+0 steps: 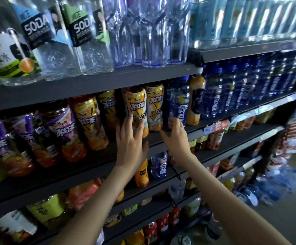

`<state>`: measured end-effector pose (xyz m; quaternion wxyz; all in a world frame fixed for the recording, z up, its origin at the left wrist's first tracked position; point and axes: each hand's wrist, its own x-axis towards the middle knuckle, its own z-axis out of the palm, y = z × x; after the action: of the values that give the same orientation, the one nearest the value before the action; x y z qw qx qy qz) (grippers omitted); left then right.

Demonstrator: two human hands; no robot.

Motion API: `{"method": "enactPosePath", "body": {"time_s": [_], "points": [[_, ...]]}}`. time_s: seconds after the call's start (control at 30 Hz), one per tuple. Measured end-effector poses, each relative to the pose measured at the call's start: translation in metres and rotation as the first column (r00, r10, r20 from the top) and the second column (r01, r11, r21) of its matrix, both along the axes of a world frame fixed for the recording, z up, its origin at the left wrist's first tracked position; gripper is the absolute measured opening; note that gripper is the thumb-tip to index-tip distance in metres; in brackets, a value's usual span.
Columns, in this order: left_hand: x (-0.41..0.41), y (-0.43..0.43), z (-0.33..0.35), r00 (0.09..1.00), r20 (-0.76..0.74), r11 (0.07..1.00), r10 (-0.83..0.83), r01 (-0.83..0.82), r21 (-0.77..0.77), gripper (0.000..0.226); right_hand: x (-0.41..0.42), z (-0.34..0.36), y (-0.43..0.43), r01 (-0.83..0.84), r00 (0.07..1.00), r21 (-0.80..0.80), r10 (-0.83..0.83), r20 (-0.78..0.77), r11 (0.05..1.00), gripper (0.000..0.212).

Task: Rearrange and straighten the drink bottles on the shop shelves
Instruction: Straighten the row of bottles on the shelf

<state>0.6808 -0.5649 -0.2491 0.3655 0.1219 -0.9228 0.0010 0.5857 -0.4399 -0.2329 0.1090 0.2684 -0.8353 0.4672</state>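
Shop shelf (64, 172), left hand (131, 144) flat on iced tea bottle (136, 105), right hand (176, 134) pinching adjacent divider (165, 110)

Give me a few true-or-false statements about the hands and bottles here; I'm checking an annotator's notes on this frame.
1. The left hand lays straight fingers on the yellow-labelled plastic iced tea bottle. True.
2. The clear plastic SODA bottles stand on the dark lower shelf that the hands work at. False: they stand on the dark upper shelf.
3. The blue plastic bottle with a blue cap stands right of the yellow-labelled tea bottle. True.
4. The right hand reaches up to the SODA bottles. False: it is at the foot of the blue bottle.
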Motion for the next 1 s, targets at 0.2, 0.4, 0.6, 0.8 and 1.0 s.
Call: {"method": "enactPosePath", "body": {"time_s": [0.2, 0.4, 0.6, 0.8, 1.0], "points": [[-0.036, 0.050, -0.008, 0.974, -0.032, 0.942, -0.224, 0.225, 0.248, 0.065, -0.045, -0.008, 0.058, 0.111, 0.994, -0.033, -0.110, 0.022, 0.993, 0.037], [-0.089, 0.075, 0.004, 0.989, -0.066, 0.935, -0.134, 0.149, 0.321, 0.065, -0.112, -0.003, 0.080, 0.065, 0.998, -0.071, -0.063, 0.031, 0.995, 0.047], [-0.131, 0.092, -0.001, 0.992, -0.124, 0.943, 0.009, 0.033, 0.332, 0.081, -0.153, 0.003, 0.072, -0.148, 0.985, -0.121, 0.157, 0.074, 0.982, 0.066], [-0.132, 0.103, -0.003, 0.997, -0.069, 0.923, 0.031, -0.002, 0.384, 0.091, -0.176, 0.008, 0.062, -0.174, 0.976, -0.034, 0.177, 0.125, 0.984, 0.060], [-0.127, 0.110, -0.006, 0.997, -0.080, 0.915, 0.022, 0.012, 0.404, 0.090, -0.173, 0.009, 0.079, -0.175, 0.978, -0.042, 0.178, 0.108, 0.984, 0.059]]}}
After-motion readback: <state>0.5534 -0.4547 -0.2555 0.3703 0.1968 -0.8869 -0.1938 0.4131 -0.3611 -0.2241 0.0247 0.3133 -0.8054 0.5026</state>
